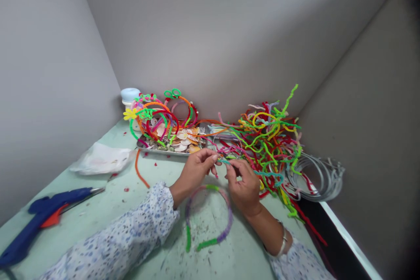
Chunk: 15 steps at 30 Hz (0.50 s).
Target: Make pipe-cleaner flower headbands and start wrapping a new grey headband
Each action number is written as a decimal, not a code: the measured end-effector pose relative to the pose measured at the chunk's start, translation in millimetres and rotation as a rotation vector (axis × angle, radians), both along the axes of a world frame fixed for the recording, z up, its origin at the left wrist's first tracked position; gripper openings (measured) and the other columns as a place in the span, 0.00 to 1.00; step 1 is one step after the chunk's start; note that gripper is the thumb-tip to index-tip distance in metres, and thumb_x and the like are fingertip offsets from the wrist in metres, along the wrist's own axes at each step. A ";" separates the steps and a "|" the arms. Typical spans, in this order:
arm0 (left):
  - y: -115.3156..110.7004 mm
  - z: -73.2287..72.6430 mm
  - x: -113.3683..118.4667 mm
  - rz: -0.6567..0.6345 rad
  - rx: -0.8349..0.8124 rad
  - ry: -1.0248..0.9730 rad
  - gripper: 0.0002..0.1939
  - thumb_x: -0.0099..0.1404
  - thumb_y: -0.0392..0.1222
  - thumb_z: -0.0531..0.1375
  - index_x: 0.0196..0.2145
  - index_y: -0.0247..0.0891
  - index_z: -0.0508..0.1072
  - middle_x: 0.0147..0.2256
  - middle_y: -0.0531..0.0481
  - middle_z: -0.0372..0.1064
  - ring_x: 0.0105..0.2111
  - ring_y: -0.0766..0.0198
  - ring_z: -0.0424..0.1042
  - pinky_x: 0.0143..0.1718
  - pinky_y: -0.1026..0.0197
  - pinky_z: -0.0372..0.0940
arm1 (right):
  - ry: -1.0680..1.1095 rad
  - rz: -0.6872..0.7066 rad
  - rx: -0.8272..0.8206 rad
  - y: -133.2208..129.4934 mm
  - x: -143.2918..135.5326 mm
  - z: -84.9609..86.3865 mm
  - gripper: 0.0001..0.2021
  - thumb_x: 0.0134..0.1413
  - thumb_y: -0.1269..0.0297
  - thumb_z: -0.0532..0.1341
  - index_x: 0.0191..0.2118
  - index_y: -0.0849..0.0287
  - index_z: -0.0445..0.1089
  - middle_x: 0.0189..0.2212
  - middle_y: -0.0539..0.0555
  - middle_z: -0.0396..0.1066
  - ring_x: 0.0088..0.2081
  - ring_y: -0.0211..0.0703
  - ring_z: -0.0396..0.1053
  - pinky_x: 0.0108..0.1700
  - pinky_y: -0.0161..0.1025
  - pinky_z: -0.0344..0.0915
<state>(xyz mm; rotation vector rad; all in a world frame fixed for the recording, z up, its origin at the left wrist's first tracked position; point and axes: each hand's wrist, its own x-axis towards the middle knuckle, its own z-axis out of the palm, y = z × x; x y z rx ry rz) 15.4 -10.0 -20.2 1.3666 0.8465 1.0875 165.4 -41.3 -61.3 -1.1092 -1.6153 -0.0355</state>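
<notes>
Turquoise pipe cleaner [224, 161] pinched in my left hand [199, 165] and right hand [244, 185], on the far side of the multicoloured headband [212, 187], I am apparently shaping its left end, which is calling for steady pressure.

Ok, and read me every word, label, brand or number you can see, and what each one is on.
No text can be read.
White bag: faint marks, too blurred to tell if they are print.
Blue glue gun: no lettering I can make out.
Blue-lidded container: none legible.
Turquoise pipe cleaner: none.
</notes>
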 end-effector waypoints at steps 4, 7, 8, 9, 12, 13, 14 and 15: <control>1.6 0.7 -1.4 0.023 -0.033 -0.023 0.12 0.62 0.47 0.56 0.30 0.34 0.67 0.25 0.53 0.67 0.20 0.72 0.62 0.23 0.67 0.55 | 0.001 -0.020 0.003 2.3 1.3 -2.7 0.06 0.55 0.72 0.57 0.38 0.58 0.67 0.31 0.53 0.68 0.33 0.40 0.69 0.35 0.38 0.67; 1.1 -0.1 -1.5 -0.012 -0.025 -0.001 0.13 0.62 0.48 0.55 0.31 0.34 0.68 0.27 0.52 0.67 0.21 0.71 0.64 0.24 0.66 0.56 | -0.005 -0.018 0.011 3.8 1.8 -3.4 0.06 0.55 0.73 0.57 0.39 0.58 0.68 0.32 0.53 0.69 0.34 0.41 0.69 0.36 0.38 0.67; 0.7 -0.5 -1.3 -0.028 -0.010 0.015 0.12 0.61 0.48 0.57 0.32 0.34 0.69 0.26 0.53 0.67 0.22 0.71 0.64 0.25 0.66 0.57 | -0.008 -0.016 0.014 3.9 1.9 -3.3 0.06 0.55 0.73 0.57 0.39 0.58 0.68 0.32 0.53 0.69 0.34 0.41 0.69 0.36 0.38 0.67; 0.3 -0.8 -1.0 -0.040 0.006 0.030 0.11 0.60 0.47 0.58 0.32 0.34 0.70 0.25 0.53 0.66 0.22 0.71 0.64 0.25 0.66 0.57 | -0.012 -0.014 0.017 3.8 2.0 -3.3 0.07 0.55 0.73 0.57 0.39 0.58 0.68 0.33 0.53 0.69 0.35 0.41 0.69 0.36 0.38 0.67; -0.6 -0.9 0.2 -0.043 0.035 0.046 0.08 0.58 0.43 0.59 0.31 0.33 0.71 0.23 0.55 0.64 0.22 0.71 0.63 0.26 0.66 0.58 | -0.018 0.001 0.020 2.9 2.3 -3.5 0.07 0.55 0.73 0.57 0.39 0.58 0.68 0.33 0.54 0.70 0.35 0.41 0.69 0.37 0.38 0.66; -0.7 -0.7 0.5 -0.038 0.038 0.046 0.08 0.59 0.42 0.59 0.31 0.33 0.71 0.23 0.55 0.64 0.22 0.71 0.63 0.26 0.66 0.58 | -0.021 0.006 0.018 2.5 2.4 -3.7 0.07 0.55 0.73 0.57 0.39 0.58 0.68 0.33 0.54 0.69 0.35 0.41 0.69 0.37 0.38 0.66; -0.8 -0.6 0.6 -0.031 0.046 0.050 0.07 0.59 0.41 0.59 0.31 0.33 0.71 0.23 0.55 0.64 0.22 0.71 0.63 0.26 0.66 0.58 | -0.025 0.011 0.013 2.2 2.5 -4.0 0.07 0.55 0.73 0.57 0.39 0.58 0.68 0.33 0.54 0.69 0.35 0.41 0.69 0.37 0.38 0.66; -0.8 -0.6 0.5 -0.022 0.061 0.055 0.07 0.59 0.41 0.58 0.31 0.33 0.71 0.23 0.55 0.64 0.22 0.71 0.63 0.26 0.66 0.58 | -0.029 0.016 0.005 1.8 2.5 -4.3 0.07 0.55 0.73 0.57 0.39 0.58 0.68 0.33 0.54 0.69 0.35 0.41 0.68 0.37 0.39 0.66</control>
